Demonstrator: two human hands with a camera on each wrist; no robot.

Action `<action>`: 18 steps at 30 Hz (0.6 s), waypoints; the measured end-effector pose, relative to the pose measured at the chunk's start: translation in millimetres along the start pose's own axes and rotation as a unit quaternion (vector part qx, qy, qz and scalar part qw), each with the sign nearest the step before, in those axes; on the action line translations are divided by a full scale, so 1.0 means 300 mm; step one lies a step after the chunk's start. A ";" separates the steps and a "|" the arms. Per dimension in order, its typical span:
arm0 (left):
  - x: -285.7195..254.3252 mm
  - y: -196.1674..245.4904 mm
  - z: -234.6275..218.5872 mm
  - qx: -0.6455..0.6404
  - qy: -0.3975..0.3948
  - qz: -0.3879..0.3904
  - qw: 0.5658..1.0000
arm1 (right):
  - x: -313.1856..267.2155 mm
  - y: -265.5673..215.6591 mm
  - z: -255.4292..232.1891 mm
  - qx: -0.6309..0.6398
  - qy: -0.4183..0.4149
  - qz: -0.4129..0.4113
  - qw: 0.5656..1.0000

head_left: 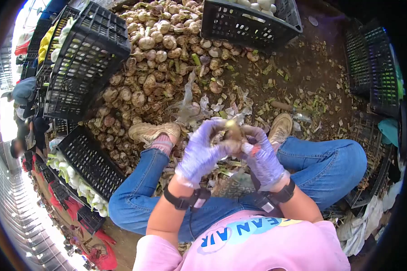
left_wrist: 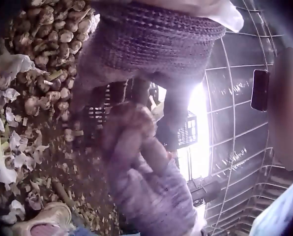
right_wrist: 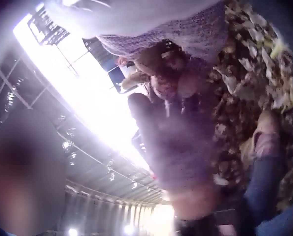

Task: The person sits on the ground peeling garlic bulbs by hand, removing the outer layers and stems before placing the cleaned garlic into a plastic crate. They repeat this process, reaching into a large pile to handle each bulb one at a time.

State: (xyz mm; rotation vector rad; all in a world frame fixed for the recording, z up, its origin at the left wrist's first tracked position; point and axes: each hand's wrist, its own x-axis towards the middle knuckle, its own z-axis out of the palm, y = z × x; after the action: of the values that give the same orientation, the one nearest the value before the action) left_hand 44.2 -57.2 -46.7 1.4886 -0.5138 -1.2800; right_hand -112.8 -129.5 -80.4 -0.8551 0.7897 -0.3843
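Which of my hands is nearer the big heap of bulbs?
Left. The left hand is on the side toward the heap, which lies ahead and to the left; the right hand is farther right, away from the heap.

Head view evenly lit, edges bowed and dark — wrist views dim, hazy, hands blurred — white glare behind.

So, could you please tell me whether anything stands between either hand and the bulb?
Nothing visible does, apart from the gloves: the left hand and right hand both grip the bulb, though blur hides the exact contact.
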 end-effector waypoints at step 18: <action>-0.330 -0.012 0.056 0.357 0.135 0.293 0.876 | -0.164 -0.116 0.088 -0.021 -0.104 -0.009 0.994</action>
State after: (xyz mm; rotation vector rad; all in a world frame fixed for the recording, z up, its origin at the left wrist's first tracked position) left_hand -5.0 19.4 -4.2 1.8592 -1.2275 -0.3835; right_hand -125.4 -107.9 -19.5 -0.9258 0.5986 -0.2892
